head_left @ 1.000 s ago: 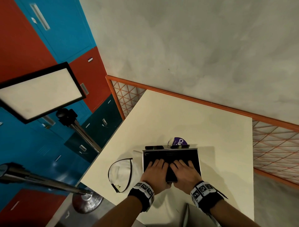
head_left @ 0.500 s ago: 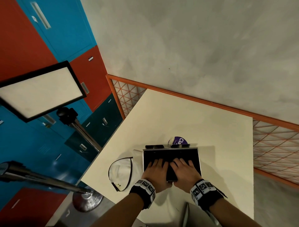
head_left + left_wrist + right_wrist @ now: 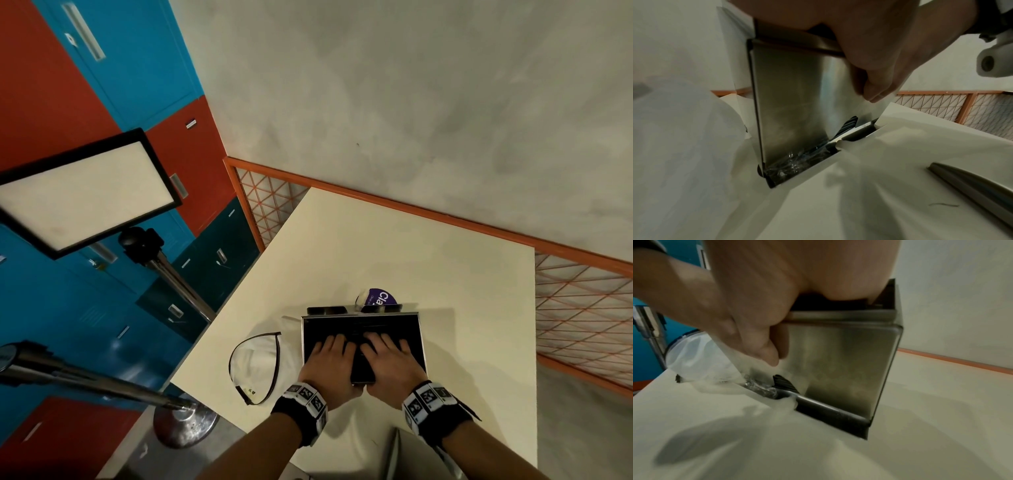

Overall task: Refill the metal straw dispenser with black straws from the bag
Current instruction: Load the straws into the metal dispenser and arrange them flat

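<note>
The metal straw dispenser (image 3: 422, 346) stands open-topped on the cream table (image 3: 376, 240), filled with black straws (image 3: 359, 323). My left hand (image 3: 329, 358) and right hand (image 3: 389, 358) lie side by side, palms down, on the straws, with fingers straight. In the left wrist view the steel front wall (image 3: 793, 100) fills the middle, and a thumb (image 3: 875, 87) hangs over it. Black straw ends (image 3: 847, 125) show in the bottom slot, also seen as straw ends (image 3: 785, 383) in the right wrist view. The clear plastic bag (image 3: 255, 366) lies crumpled left of the dispenser.
A purple-labelled item (image 3: 380, 298) sits just behind the dispenser. A grey metal lid (image 3: 397, 455) lies near the table's front edge. A light panel on a stand (image 3: 78, 192) and coloured lockers are to the left. An orange-framed mesh fence (image 3: 582, 315) borders the table.
</note>
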Available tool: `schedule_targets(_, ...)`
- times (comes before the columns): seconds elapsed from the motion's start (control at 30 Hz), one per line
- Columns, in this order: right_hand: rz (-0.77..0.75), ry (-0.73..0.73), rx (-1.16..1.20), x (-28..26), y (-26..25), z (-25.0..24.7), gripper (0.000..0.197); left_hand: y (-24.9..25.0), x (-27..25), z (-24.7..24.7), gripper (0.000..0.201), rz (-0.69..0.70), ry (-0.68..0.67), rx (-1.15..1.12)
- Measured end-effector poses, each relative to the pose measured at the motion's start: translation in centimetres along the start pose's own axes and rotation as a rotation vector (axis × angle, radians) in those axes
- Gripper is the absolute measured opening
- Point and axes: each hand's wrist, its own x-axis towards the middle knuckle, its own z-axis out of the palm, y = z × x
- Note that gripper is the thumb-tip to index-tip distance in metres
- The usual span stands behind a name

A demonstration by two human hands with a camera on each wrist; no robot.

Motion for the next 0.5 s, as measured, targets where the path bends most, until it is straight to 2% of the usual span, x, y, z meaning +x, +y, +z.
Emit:
schedule_targets(0.17,-0.027,0.116,0.002,-0.49,-0.08,0.41,0.056,0.09,-0.07,0.28,0.067,-0.006,-0.022,0.000)
schedule_targets(0.5,-0.001,0.075,0.037,-0.16,-0.11,0.63,0.058,-0.06,-0.17,0.31,0.072,0.015,0.033,-0.002)
